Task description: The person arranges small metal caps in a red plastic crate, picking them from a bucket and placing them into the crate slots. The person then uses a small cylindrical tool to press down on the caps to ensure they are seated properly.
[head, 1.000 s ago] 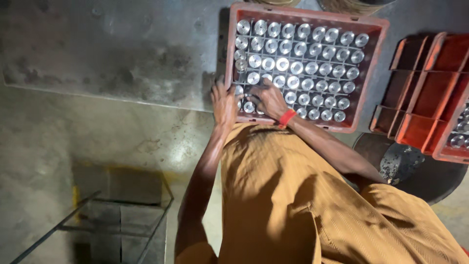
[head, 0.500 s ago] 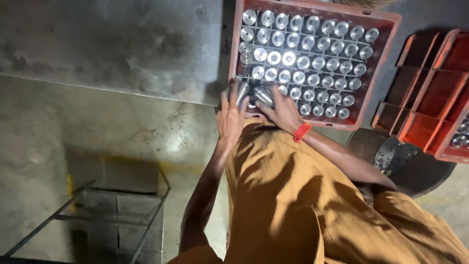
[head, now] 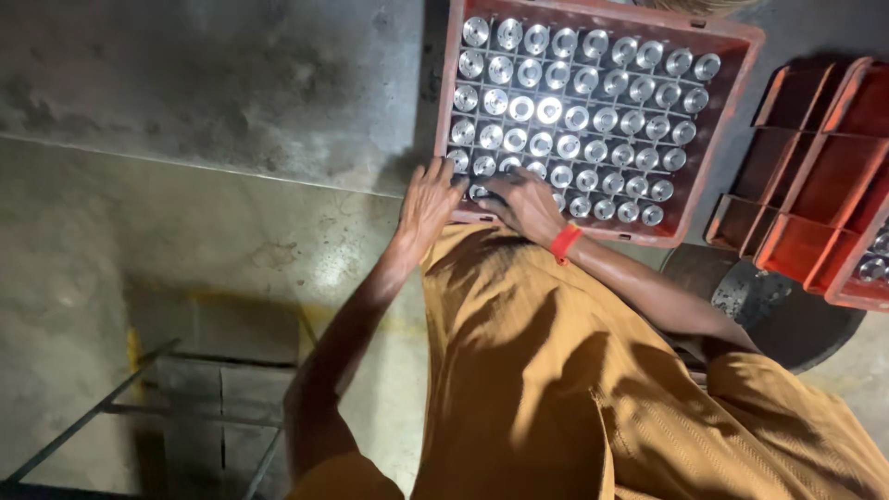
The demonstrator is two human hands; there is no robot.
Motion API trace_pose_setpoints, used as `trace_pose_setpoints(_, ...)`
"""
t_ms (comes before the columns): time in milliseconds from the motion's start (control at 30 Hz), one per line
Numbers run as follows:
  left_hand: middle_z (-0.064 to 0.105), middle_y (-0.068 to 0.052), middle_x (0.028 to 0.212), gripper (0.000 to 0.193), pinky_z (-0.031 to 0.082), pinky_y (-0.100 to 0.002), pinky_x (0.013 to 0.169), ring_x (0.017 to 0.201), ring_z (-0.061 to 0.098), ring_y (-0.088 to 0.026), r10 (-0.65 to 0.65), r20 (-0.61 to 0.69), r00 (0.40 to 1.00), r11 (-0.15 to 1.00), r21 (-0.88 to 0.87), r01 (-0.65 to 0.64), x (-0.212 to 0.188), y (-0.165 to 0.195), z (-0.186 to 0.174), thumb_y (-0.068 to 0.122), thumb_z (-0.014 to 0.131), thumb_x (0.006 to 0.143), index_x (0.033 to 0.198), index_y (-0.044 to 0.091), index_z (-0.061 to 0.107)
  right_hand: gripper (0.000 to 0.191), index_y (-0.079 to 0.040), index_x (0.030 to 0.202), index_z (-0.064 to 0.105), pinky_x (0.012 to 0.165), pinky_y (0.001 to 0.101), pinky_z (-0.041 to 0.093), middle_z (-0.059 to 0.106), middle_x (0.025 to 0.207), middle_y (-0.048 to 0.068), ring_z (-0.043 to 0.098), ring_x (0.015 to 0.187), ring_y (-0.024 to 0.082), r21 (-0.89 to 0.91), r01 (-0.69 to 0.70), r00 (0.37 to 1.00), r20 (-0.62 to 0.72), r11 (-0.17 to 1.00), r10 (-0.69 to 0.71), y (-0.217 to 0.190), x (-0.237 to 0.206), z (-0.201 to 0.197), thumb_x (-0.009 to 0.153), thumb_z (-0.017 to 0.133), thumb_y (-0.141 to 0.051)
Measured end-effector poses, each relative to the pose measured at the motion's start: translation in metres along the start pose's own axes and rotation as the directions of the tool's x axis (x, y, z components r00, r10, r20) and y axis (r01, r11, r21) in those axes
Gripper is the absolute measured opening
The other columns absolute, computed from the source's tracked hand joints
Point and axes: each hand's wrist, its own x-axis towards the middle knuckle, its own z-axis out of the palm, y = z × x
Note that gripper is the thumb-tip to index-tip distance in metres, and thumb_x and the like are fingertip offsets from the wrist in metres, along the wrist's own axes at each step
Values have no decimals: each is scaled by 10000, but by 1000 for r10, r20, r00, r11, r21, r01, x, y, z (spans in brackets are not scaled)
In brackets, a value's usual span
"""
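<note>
A red plastic crate (head: 718, 139) stands on the concrete floor, its grid cells filled with several shiny round metal parts (head: 548, 109). My left hand (head: 428, 199) lies with fingers spread on the crate's near-left corner, its fingertips touching the parts there. My right hand (head: 526, 202), with a red wristband (head: 564, 242), is bent over the near row just to the right of it. Its fingers curl down onto a metal part (head: 478, 192) between the two hands. Whether it grips that part is hidden.
More red crates (head: 815, 176) with empty compartments stand at the right, one showing a few metal parts at its edge. A dark round metal disc (head: 769, 310) lies below them. A dark metal frame (head: 139, 407) sits at the lower left on the grey concrete floor (head: 204, 120).
Both hands held shiny parts just above the crate's near-left corner; now they are lowered onto the crate. The view has shifted slightly, with the crate higher and to the right.
</note>
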Motion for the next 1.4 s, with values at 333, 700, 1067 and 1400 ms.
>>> trace_pose_setpoints(333,668,-76,946,280,507,-381,823,972,615,-247,117,-203,972,947,-273,-171,0,-38,-37,351,745,836,918,88,790,240,-63,991,764,688,403,584,749,947,128,695,822,257,119,228,973,-69,966,-221,31,3,-7,939,730,-295)
trace_pose_setpoints(700,701,-180,910,467,571,-433,623,757,728,-365,-384,-100,918,671,-713,203,-18,9,-33,356,778,923,1288,85,670,426,-49,1245,561,656,432,565,685,847,107,711,747,276,441,-321,947,116,838,301,4,-10,-23,1024,652,-402)
trace_pose_setpoints(1067,627,-201,1351,343,560,-455,943,1138,662,-396,-448,-41,893,737,-583,343,-13,2,-36,112,595,1007,1349,108,633,224,-39,1160,753,829,406,590,763,1087,176,747,933,324,276,-63,991,-94,959,93,12,-11,-29,1001,682,-180)
trace_pose_setpoints(1400,667,-340,1165,616,495,-505,954,1140,631,-503,-694,110,711,320,-838,442,86,-27,2,503,502,1061,1366,-30,548,210,-13,1161,745,837,407,556,750,1123,202,724,976,349,259,-153,936,-272,954,224,35,-24,-61,1014,705,-157)
